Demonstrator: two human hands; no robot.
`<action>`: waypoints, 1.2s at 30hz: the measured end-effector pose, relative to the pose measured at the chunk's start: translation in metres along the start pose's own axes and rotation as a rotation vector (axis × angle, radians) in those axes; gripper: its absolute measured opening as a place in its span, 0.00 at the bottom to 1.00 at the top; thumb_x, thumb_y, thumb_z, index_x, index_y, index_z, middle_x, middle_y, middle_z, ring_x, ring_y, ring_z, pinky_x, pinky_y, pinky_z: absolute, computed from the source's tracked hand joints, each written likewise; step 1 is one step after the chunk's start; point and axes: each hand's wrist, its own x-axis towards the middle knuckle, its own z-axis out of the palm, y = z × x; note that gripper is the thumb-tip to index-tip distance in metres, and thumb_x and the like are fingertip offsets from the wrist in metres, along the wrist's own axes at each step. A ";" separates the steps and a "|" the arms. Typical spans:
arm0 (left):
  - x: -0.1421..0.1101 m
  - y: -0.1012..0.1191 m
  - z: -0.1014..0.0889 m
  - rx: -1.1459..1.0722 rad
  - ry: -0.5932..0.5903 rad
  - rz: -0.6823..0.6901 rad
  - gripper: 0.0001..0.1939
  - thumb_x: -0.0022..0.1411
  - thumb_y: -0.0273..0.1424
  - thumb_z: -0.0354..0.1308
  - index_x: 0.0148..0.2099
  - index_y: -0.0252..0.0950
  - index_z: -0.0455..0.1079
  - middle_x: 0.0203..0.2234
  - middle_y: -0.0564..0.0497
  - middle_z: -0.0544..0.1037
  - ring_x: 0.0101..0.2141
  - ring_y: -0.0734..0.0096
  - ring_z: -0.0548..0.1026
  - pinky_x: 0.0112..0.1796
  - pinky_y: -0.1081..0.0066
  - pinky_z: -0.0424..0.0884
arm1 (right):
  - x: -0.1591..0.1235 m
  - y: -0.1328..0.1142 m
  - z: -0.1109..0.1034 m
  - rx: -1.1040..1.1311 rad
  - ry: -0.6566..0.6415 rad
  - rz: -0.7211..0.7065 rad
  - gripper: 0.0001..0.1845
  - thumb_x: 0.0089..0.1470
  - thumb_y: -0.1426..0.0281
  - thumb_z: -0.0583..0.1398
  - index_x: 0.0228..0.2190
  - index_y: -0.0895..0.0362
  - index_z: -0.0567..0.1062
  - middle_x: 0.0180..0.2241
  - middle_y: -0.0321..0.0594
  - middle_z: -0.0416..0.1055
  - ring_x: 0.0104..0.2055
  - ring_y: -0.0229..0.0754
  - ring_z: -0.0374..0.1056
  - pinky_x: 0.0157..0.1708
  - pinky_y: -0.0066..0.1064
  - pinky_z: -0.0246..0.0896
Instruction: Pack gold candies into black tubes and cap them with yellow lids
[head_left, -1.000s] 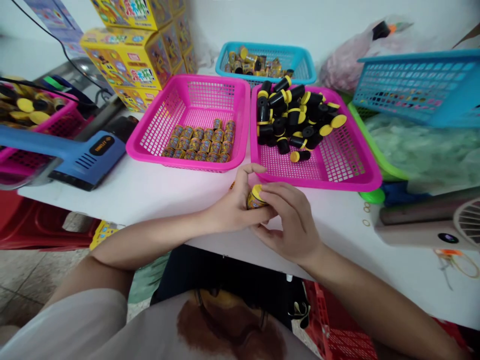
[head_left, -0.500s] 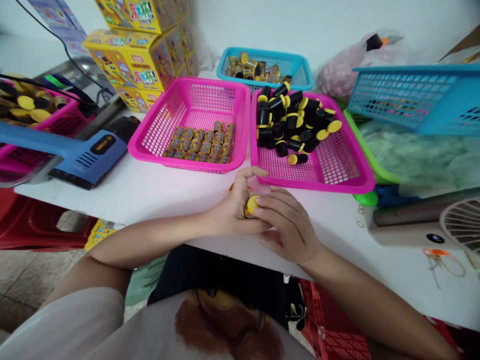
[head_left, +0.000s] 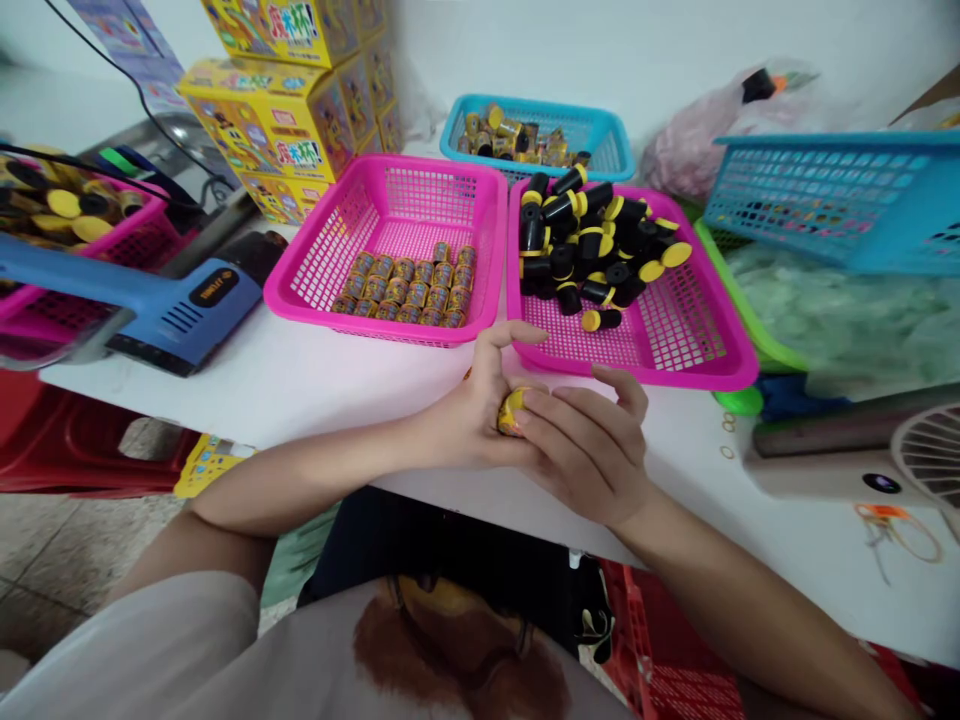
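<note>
Canister [head_left: 512, 412], small and round, is held over the surface [head_left: 300, 420], near its front edge, between both hands. Its yellow cap shows, turned up toward the right hand. Most of its printed body is hidden by the hands, so its full length cannot be confirmed.

Left hand [head_left: 472, 415] is cupped, with the palm side against the canister and the index finger [head_left: 521, 333] raised clear of it. Right hand [head_left: 585, 450] is partly closed, with fingertips [head_left: 529, 400] on the cap side and thumb [head_left: 619, 383] standing apart, near the rim of the right pink basket [head_left: 660, 366].

Assessment: the canister appears light and stiff, probably plastic or thin metal, and not fragile. Its smooth cap and round wall could slip or roll, so the surest hold looks to be around the body, not on the cap alone.

That basket holds a loose heap of black tubes [head_left: 577, 240] with yellow ends. The left pink basket [head_left: 390, 158] holds upright printed canisters [head_left: 401, 290] in close rows. A rear blue basket [head_left: 540, 105] holds more canisters, loosely piled.
</note>
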 end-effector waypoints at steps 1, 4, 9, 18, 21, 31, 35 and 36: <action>0.000 0.001 0.000 -0.013 0.004 0.009 0.31 0.63 0.31 0.65 0.57 0.47 0.46 0.28 0.61 0.64 0.23 0.77 0.67 0.23 0.74 0.63 | 0.000 0.000 0.000 0.047 0.017 -0.006 0.17 0.59 0.73 0.67 0.49 0.45 0.79 0.49 0.36 0.80 0.53 0.48 0.75 0.66 0.54 0.67; -0.001 0.003 0.001 -0.070 -0.029 -0.039 0.31 0.63 0.33 0.65 0.56 0.46 0.46 0.29 0.60 0.64 0.23 0.75 0.69 0.22 0.73 0.65 | 0.002 0.001 -0.003 0.177 0.030 -0.053 0.19 0.61 0.75 0.64 0.53 0.51 0.78 0.51 0.44 0.77 0.60 0.52 0.73 0.60 0.52 0.76; -0.005 -0.004 -0.001 -0.193 -0.137 -0.134 0.32 0.64 0.34 0.65 0.58 0.46 0.46 0.26 0.62 0.64 0.21 0.74 0.71 0.21 0.72 0.70 | 0.004 -0.002 -0.010 0.239 -0.060 -0.034 0.20 0.65 0.73 0.59 0.57 0.57 0.74 0.54 0.51 0.75 0.63 0.54 0.71 0.56 0.51 0.81; -0.003 -0.007 -0.010 -0.223 -0.277 -0.117 0.31 0.66 0.32 0.65 0.59 0.46 0.46 0.28 0.61 0.69 0.26 0.71 0.77 0.26 0.71 0.75 | 0.003 -0.006 -0.009 0.206 -0.054 -0.036 0.21 0.66 0.73 0.58 0.59 0.60 0.73 0.54 0.51 0.77 0.63 0.49 0.72 0.58 0.44 0.79; -0.003 -0.006 -0.010 -0.177 -0.258 -0.088 0.33 0.64 0.30 0.66 0.59 0.46 0.46 0.26 0.63 0.68 0.22 0.74 0.74 0.24 0.73 0.73 | 0.002 -0.006 -0.009 0.188 -0.049 -0.017 0.23 0.66 0.73 0.59 0.61 0.59 0.72 0.54 0.50 0.77 0.61 0.48 0.74 0.57 0.42 0.80; -0.003 -0.007 -0.004 0.048 -0.041 -0.005 0.33 0.63 0.30 0.65 0.58 0.46 0.45 0.28 0.60 0.66 0.24 0.72 0.71 0.23 0.74 0.67 | 0.001 0.007 -0.002 0.105 -0.041 -0.104 0.15 0.63 0.74 0.62 0.51 0.61 0.76 0.50 0.52 0.76 0.64 0.54 0.70 0.57 0.49 0.80; -0.001 0.004 -0.006 0.264 0.030 0.058 0.33 0.63 0.32 0.66 0.59 0.44 0.47 0.37 0.52 0.73 0.31 0.70 0.76 0.29 0.72 0.73 | 0.002 0.006 0.000 0.119 -0.033 -0.091 0.16 0.65 0.73 0.61 0.53 0.62 0.75 0.51 0.53 0.76 0.64 0.54 0.70 0.57 0.49 0.80; -0.001 0.011 -0.007 0.340 0.067 0.082 0.31 0.62 0.33 0.68 0.58 0.43 0.51 0.39 0.50 0.74 0.34 0.69 0.77 0.32 0.72 0.74 | 0.003 0.005 0.001 0.114 -0.025 -0.086 0.17 0.65 0.73 0.61 0.54 0.62 0.74 0.51 0.53 0.76 0.64 0.53 0.70 0.56 0.48 0.80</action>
